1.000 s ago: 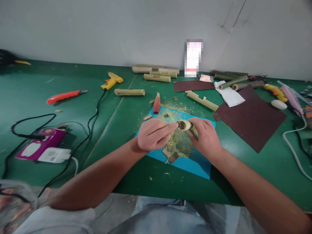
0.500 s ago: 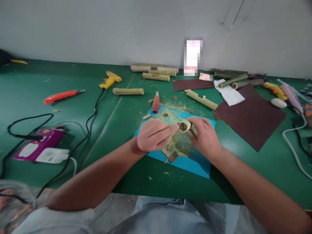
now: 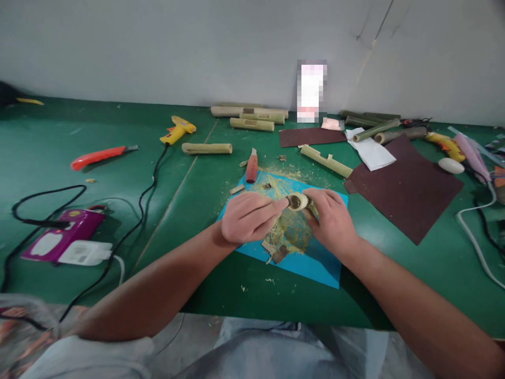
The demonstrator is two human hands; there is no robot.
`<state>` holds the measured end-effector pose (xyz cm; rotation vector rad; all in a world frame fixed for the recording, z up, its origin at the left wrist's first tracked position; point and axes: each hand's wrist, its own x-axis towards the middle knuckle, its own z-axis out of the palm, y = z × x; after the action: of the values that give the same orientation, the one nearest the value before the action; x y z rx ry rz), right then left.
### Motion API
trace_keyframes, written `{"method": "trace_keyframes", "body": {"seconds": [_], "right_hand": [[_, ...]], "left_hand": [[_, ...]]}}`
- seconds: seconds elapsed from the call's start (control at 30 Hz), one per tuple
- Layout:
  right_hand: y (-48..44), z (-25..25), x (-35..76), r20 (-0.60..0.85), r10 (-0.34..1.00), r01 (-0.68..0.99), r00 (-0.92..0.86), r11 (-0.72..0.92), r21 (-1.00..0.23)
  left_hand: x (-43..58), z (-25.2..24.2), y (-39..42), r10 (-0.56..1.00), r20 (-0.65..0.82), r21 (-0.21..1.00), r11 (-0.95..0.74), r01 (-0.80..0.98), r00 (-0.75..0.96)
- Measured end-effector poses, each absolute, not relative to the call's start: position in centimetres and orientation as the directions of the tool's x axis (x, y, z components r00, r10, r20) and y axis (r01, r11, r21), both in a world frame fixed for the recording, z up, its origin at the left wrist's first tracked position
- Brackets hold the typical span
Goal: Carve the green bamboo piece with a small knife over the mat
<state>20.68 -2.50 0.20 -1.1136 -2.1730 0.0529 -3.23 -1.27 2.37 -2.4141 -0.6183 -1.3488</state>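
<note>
My right hand [image 3: 333, 216] is wrapped round a short bamboo tube [image 3: 303, 200], whose open end faces left and towards me. At the left rim of that opening, my left hand [image 3: 250, 217] pinches a small dark brown piece, apparently sandpaper [image 3: 289, 201]. Most of this piece is hidden by the fingers. Both hands are above a blue sheet [image 3: 321, 271] strewn with bamboo shavings [image 3: 292, 234] and scraps. A red-handled knife [image 3: 251, 167] lies at the sheet's far edge.
A notched bamboo piece [image 3: 326, 161] and large brown sheet [image 3: 410, 189] lie right; more bamboo tubes [image 3: 252, 124] lie at the back. Left are a yellow glue gun [image 3: 177, 130], a red cutter [image 3: 98, 157], and a purple power strip [image 3: 67, 234] with trailing cords.
The left fingers and the dark piece have shifted slightly at the tube's opening, and the tube's end is tilted a little differently. Everything else stays in place.
</note>
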Motion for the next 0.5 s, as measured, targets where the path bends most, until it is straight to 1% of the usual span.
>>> {"method": "trace_keyframes", "body": {"seconds": [0.13, 0.2, 0.37, 0.5], "right_hand": [[-2.4, 0.5, 20.7, 0.536, 0.748, 0.695, -0.390, 0.622, -0.362], [-2.5, 0.7, 20.7, 0.539, 0.749, 0.693, -0.385, 0.620, -0.367], [-2.8, 0.7, 20.8, 0.502, 0.776, 0.737, -0.382, 0.583, -0.342], [-2.6, 0.2, 20.8, 0.451, 0.801, 0.757, -0.393, 0.561, -0.336]], "left_hand": [[-3.3, 2.0, -1.0, 0.271, 0.872, 0.001, -0.835, 0.551, 0.408], [-3.4, 2.0, -0.8, 0.320, 0.870, 0.052, -0.816, 0.576, 0.376], [-3.4, 1.9, -0.2, 0.466, 0.848, 0.197, -0.718, 0.668, 0.251], [-3.2, 1.7, 0.4, 0.515, 0.824, 0.248, -0.704, 0.666, 0.237]]}}
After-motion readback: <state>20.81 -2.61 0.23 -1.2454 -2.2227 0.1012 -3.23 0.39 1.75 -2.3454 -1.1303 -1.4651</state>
